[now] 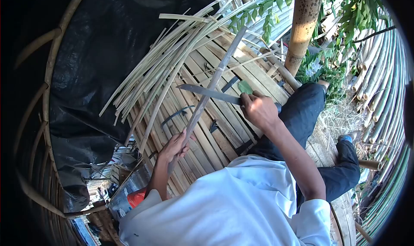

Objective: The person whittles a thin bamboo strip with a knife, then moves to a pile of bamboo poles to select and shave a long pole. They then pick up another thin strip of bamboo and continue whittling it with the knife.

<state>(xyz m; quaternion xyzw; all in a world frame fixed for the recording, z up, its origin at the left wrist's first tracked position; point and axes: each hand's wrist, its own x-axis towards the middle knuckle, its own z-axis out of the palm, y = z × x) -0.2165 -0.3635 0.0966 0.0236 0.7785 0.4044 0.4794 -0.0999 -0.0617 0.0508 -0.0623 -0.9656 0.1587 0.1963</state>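
Observation:
My left hand [173, 147] is closed around the lower part of a long greyish bamboo strip [217, 73], which slants up and away to the right. In my right hand [261, 111] is a knife [211, 93] with a long dark blade, its handle mostly hidden by my fingers. The blade lies crosswise over the middle of the strip, pointing left. Under both hands is a platform of bamboo slats [233, 131]. A green leaf [245, 87] shows on the slats just beyond my right hand.
A pile of thin split bamboo strips [166, 67] covers the platform's far left. Black sheeting [99, 69] hangs at left. A thick bamboo post [304, 28] rises at the far right. Bamboo poles [381, 82] are stacked at right, and a red object [136, 197] is at lower left.

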